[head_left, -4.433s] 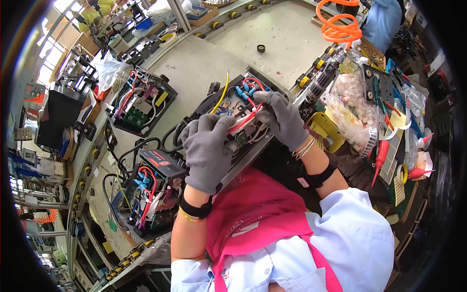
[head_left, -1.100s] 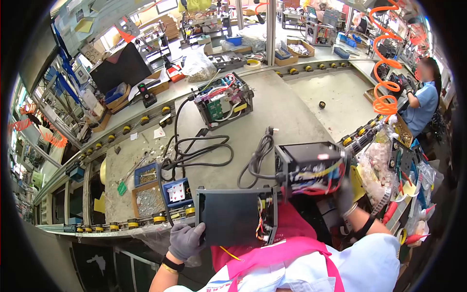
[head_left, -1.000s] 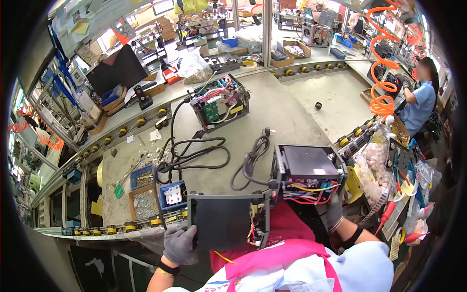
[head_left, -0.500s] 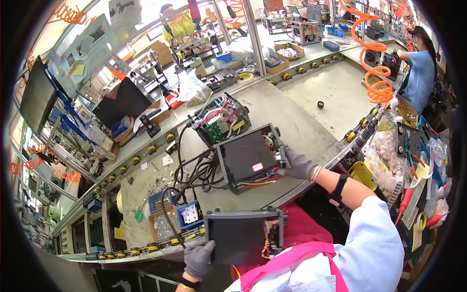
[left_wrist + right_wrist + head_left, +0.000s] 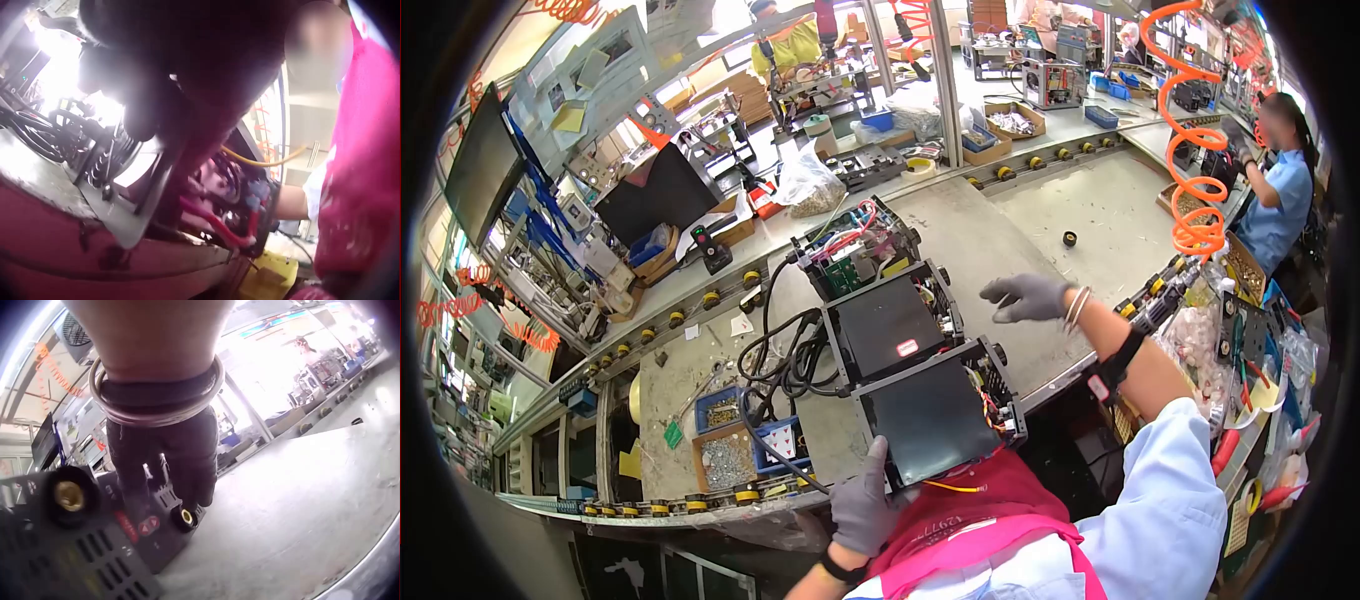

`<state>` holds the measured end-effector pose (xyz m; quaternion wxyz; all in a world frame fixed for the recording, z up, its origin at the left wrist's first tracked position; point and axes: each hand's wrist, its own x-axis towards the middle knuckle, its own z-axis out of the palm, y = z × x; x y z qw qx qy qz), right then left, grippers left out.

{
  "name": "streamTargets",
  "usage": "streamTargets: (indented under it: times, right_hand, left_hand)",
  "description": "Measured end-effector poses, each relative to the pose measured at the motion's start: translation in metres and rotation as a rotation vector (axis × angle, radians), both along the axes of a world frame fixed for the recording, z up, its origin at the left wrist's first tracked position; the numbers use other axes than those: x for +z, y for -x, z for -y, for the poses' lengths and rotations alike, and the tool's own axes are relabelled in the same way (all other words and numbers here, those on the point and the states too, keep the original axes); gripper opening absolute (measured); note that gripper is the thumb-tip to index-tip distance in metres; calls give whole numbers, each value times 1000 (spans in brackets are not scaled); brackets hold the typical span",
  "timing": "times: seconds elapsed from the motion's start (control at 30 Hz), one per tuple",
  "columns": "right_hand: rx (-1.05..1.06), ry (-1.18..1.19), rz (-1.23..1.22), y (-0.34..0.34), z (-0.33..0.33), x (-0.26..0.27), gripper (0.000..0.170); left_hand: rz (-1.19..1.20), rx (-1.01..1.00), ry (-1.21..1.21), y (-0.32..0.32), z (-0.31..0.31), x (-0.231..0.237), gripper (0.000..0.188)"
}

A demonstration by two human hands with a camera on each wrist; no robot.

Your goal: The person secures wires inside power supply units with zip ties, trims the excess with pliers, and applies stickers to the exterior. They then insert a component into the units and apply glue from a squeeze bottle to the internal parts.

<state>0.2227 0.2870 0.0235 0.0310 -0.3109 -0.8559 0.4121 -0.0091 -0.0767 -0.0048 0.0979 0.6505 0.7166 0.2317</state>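
My left hand [image 5: 863, 508] holds the near dark metal-cased electrical unit [image 5: 930, 422] by its left side, thumb over the top edge, other fingers largely hidden. That unit sits at the front edge of the bench, a yellow wire [image 5: 952, 488] sticking out towards the apron. Red wires [image 5: 219, 226] show along its side in the left wrist view. Just behind stands a second dark unit [image 5: 888, 325] with a white label. My right hand [image 5: 1030, 298] hovers right of this one, fingers extended and holding nothing. Farther back is a third unit [image 5: 840, 275], uncovered, circuit board showing.
Black cables [image 5: 795, 365] lie coiled left of the units. Screw bins [image 5: 725, 460] and a blue box of cards [image 5: 780, 445] stand at the front left. An orange coiled hose [image 5: 1190, 170] hangs at the right. Another person [image 5: 1280, 190] works at the far right.
My right hand has brought the second unit over in front of the uncovered one, let go and drawn back right. My left hand has shifted the near unit up against it.
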Motion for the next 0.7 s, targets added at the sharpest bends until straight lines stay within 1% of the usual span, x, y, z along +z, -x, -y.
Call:
streamTargets:
  times: [0.03, 0.07, 0.1, 0.13, 0.17, 0.2, 0.23, 0.27, 0.3, 0.33, 0.37, 0.4, 0.43, 0.47, 0.5, 0.53, 0.57, 0.6, 0.63, 0.67, 0.7]
  right_hand:
    - [102, -40, 98, -2, -13, 17, 63]
    - [116, -14, 223, -1, -21, 44, 64]
    - [129, 13, 345, 2, -26, 74, 65]
    - [100, -69, 428, 6, -33, 100, 65]
    - [68, -149, 506, 12, -43, 119, 64]
    - [115, -389, 630, 15, -59, 130, 63]
    - [158, -631, 752, 19, -75, 141, 62]
    - [190, -625, 983, 33, -93, 152, 60]
    - [211, -633, 1101, 48, -101, 163, 60]
    - [235, -652, 1048, 65, -112, 161, 61]
    - [260, -673, 999, 81, -126, 155, 63]
    - [150, -515, 741, 94, -131, 146, 62]
    - [44, -356, 479, 107, -132, 131, 64]
    - [1, -242, 387, 128, -134, 113, 68]
    - [-40, -130, 294, 148, -137, 94, 73]
    - [-49, -70, 259, 164, -143, 72, 78]
    - [-57, -5, 228, 175, -146, 55, 83]
    - [-81, 142, 221, 181, -146, 46, 86]
    - [-107, 290, 215, 185, -147, 39, 88]
    - [-135, 437, 209, 188, -150, 33, 91]
    - [-135, 484, 228, 190, -154, 27, 93]
  left_hand:
    - [-2, -48, 46, 1, -2, 14, 100]
    - [81, -168, 302, 12, -2, 45, 103]
    - [36, -372, 259, 31, -3, 65, 100]
    - [145, -374, 416, 45, -11, 109, 93]
    - [-13, -301, 371, 62, -12, 150, 84]
    - [21, -300, 220, 84, -19, 181, 76]
    - [-78, -238, 280, 103, -36, 213, 74]
    - [-76, -132, 256, 128, -49, 230, 72]
    - [-132, -50, 214, 155, -67, 238, 67]
    - [-224, -39, 165, 181, -93, 244, 64]
    - [-145, 53, 149, 212, -122, 235, 58]
    - [-199, 69, 109, 229, -152, 229, 55]
    - [-215, 169, 85, 233, -181, 215, 53]
    - [-208, 171, 70, 248, -210, 194, 55]
    - [-84, 172, 19, 267, -238, 164, 53]
    - [-65, 226, 14, 265, -262, 143, 49]
    - [20, 173, -71, 282, -287, 107, 50]
    - [72, 218, -35, 292, -310, 75, 52]
    - [106, 190, 31, 289, -326, 59, 70]
    - [213, 170, 211, 290, -334, 47, 71]
    - [320, 149, 392, 289, -341, 35, 73]
